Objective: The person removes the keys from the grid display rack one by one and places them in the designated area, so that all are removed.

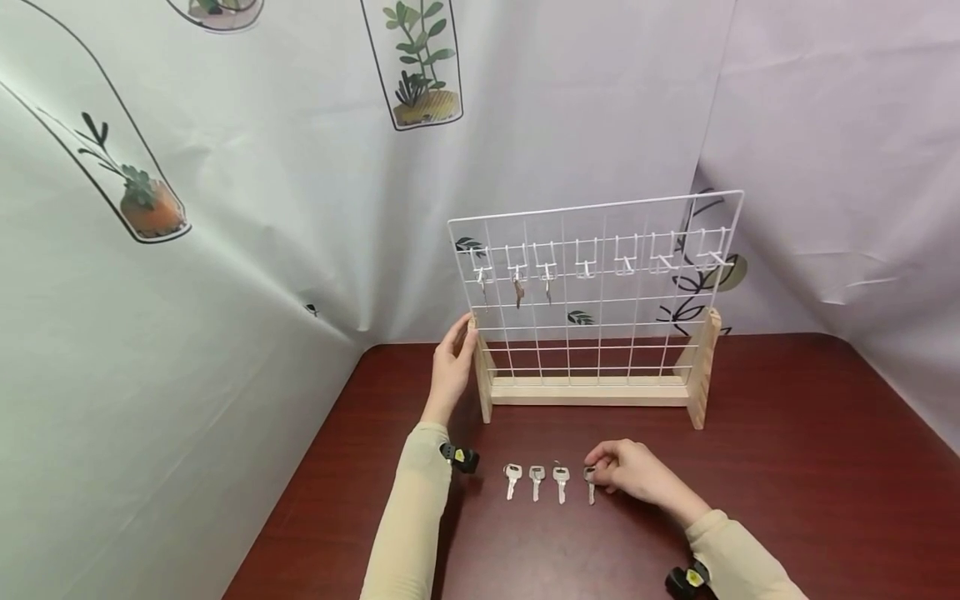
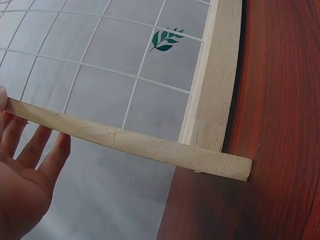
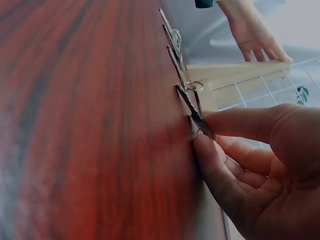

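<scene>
A white wire grid rack (image 1: pixel 600 325) stands in a wooden base with two side posts. My left hand (image 1: pixel 452 367) holds the top of its left wooden post (image 2: pixel 135 142), thumb on one side and fingers on the other. My right hand (image 1: pixel 636 472) pinches the head of a silver key (image 1: pixel 591 492) at the right end of a row, between thumb and fingertips; a ring (image 3: pixel 199 132) shows by the fingers. To its left lie three more keys, the nearest key (image 1: pixel 561 483) beside the pinched one, with metal rings on their heads.
White hooks (image 1: pixel 626 265) run along the upper grid. Keys hang from the three leftmost hooks, among them a brownish key (image 1: pixel 518 293). The rack stands on a dark red wooden table (image 1: pixel 795 467), with a plant-printed curtain (image 1: pixel 300 167) behind and at the left.
</scene>
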Available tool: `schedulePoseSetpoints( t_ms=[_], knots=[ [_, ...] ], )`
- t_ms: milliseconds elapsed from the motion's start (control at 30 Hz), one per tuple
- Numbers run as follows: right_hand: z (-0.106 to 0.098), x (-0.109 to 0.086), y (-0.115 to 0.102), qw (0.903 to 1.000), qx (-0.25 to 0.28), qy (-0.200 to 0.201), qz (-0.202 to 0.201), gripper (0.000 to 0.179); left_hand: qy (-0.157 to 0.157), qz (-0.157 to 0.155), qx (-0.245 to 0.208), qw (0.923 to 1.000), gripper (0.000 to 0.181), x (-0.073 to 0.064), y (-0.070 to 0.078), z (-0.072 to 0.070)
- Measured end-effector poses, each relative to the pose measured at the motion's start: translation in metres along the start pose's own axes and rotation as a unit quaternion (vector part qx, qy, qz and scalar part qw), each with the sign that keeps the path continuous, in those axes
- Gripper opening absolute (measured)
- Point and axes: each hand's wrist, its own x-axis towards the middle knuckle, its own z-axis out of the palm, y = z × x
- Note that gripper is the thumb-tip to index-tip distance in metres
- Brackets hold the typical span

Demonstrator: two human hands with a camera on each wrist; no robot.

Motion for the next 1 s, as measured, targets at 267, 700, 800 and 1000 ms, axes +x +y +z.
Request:
schedulePoseSetpoints(
  t_ms=[267,700,800,1000],
  knots=[
    [-0.006,0.001,-0.002,0.9996,-0.027,-0.001,0.001,0.012,-0.003,-0.001,0.003,1.0000,0.042,0.004,0.001,0.003],
    [0.000,-0.003,0.002,0.9995,-0.028,-0.015,-0.004,0.013,0.005,-0.016,0.007,0.9998,0.043,0.001,-0.031,0.004],
    [0.003,-0.004,0.002,0.9995,-0.021,-0.023,-0.010,0.013,0.011,-0.026,0.011,0.9995,0.043,-0.004,-0.034,0.003],
    [-0.001,-0.002,-0.001,0.9994,-0.019,-0.023,-0.016,0.013,0.030,-0.023,0.047,0.9982,0.042,-0.004,-0.028,0.007]
  ],
)
